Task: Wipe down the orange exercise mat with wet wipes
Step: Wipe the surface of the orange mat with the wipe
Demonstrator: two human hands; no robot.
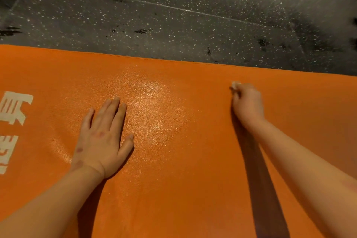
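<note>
1. An orange exercise mat [193, 170] fills the lower view, lying on a dark speckled floor [173, 15].
2. White printed characters [13, 108] at the mat's left edge are cut off and unreadable.
3. The left hand [102, 137] lies flat on the mat, fingers straight.
4. The blurred right hand [248, 103] curls around a white wet wipe [235, 84] near the mat's far edge; only a scrap of wipe shows.
5. A shiny damp patch [152, 106] lies between the hands.

The mat [173, 160] looks like finely pebbled vinyl or foam, orange, with a wet, glossy patch [154, 106] near its far edge and matt white printed marks [13, 108]. Beyond the mat, the floor [173, 15] is dull, speckled dark rubber.
</note>
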